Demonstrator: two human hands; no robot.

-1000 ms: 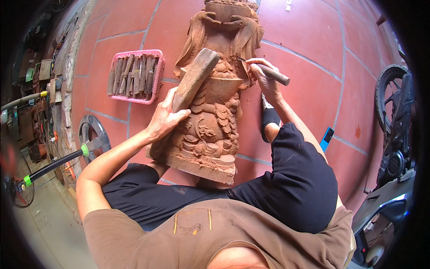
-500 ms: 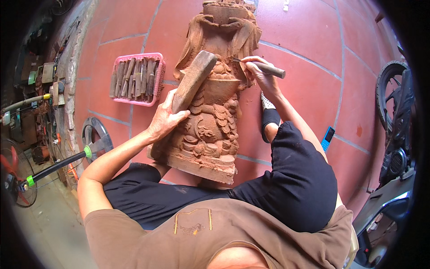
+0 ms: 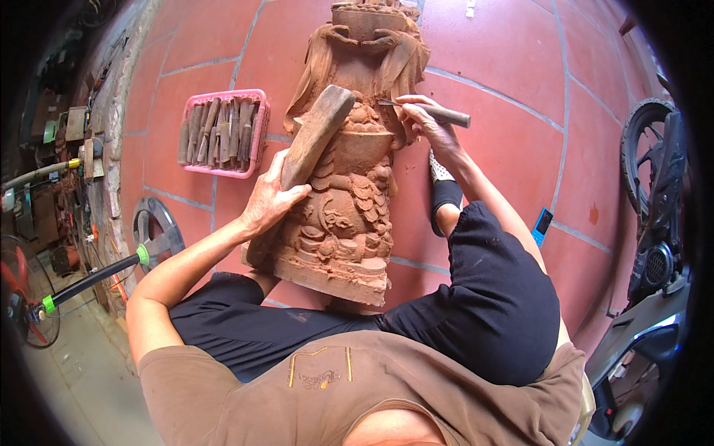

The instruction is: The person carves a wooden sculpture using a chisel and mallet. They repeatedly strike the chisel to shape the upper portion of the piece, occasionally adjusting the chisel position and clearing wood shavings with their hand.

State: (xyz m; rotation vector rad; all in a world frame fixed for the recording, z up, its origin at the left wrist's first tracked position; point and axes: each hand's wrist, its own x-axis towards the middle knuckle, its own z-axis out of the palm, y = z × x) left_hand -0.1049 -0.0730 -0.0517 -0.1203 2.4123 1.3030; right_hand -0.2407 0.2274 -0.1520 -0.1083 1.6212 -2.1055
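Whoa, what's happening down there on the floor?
A person sits over a big brown carving that lies on the red tiles. Their left hand grips a long wooden block lying slantwise over the carving. Their right hand holds a thin tool with its tip at the carving's middle part. To the left, a pink basket holds a row of wooden sticks.

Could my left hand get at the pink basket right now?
Probably yes: the pink basket lies nearby with nothing visible between, but your left hand is gripping the wooden bar.
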